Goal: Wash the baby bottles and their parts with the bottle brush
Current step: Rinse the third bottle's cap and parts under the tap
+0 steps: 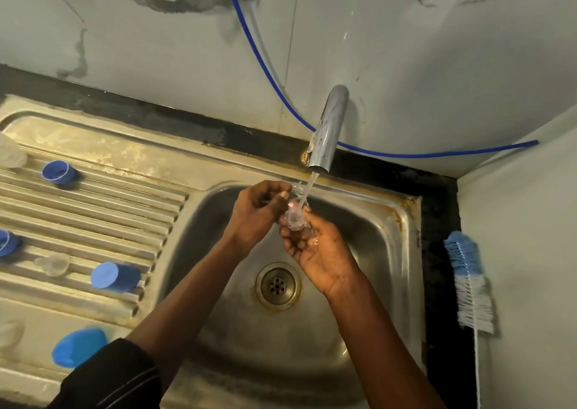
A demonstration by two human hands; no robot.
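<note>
a small clear bottle part point(295, 219) sits in the tap point(327, 127) stream above the sink point(390, 252). the right hand point(315, 249) cradles it, its grip curled round from below. the left hand point(260, 210) seems to pinch its upper edge. wet and slick, it could slip and drop toward the open drain point(278, 285), or the water could splash out. the bottle brush point(468, 280) lies well apart on the bench to the right. blue caps point(114, 277) rest on the drainboard point(93, 221). no brand, label or writing can be read.

One head-worn camera looks steeply down, close above the left hand point(259, 213), right hand point(317, 252) and sink point(362, 287).
</note>
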